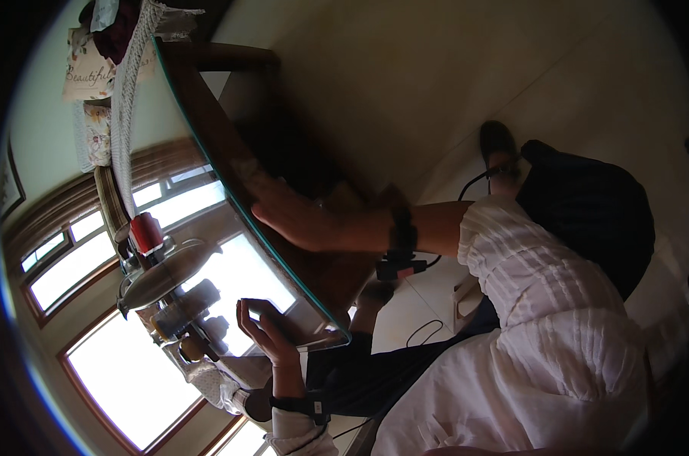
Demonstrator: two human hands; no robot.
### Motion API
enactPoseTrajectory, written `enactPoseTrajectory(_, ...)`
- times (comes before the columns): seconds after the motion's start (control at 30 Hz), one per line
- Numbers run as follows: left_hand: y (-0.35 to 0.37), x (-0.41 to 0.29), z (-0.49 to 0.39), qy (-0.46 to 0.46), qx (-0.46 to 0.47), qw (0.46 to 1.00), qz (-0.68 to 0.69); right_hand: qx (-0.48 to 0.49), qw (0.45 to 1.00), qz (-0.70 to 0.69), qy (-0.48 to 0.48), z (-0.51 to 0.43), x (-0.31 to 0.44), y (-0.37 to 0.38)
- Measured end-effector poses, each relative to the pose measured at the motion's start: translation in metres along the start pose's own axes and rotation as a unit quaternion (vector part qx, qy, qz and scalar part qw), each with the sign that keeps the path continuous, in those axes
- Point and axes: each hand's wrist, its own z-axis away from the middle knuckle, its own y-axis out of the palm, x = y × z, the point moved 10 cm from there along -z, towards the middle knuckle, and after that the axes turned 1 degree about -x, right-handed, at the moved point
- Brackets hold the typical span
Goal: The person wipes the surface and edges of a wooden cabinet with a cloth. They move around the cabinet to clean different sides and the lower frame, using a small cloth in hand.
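Observation:
A glass-topped wooden table [316, 310] fills the space before me, its greenish edge running diagonally. My right hand [299, 219] is beside and just below the glass edge, along the dark wooden side, fingers extended; its fingertips blur into the shadow and nothing held is visible. Over the near corner of the glass, my left hand [270, 336] has its fingers bent and apart, with nothing in them. Whether it touches the glass is unclear. Beyond it stand a jar-like container [187, 310], a grey metal boat-shaped dish [165, 276] and a red object [146, 232].
A white fringed cloth [129, 114] lies along the far side of the tabletop. Behind it are a cushion bearing writing [88, 74] and a floral cushion [98, 134]. Bright windows reflect in the glass. A cable [427, 330] lies near the floor by my legs.

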Motion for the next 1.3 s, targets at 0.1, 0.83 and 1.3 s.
enactPoseTrajectory(0.1,0.000,0.005,0.002,-0.008,-0.004,1.000,0.023,0.025,0.999,-0.024,0.010,-0.079,-0.034,0.000)
enactPoseTrajectory(0.83,-0.003,0.004,0.001,-0.010,-0.031,0.998,0.058,-0.047,0.889,-0.353,0.288,-0.137,-0.120,-0.022)
enactPoseTrajectory(1.3,-0.002,0.005,-0.005,-0.016,-0.046,0.997,0.057,0.161,0.697,-0.540,0.443,0.012,-0.140,0.024)
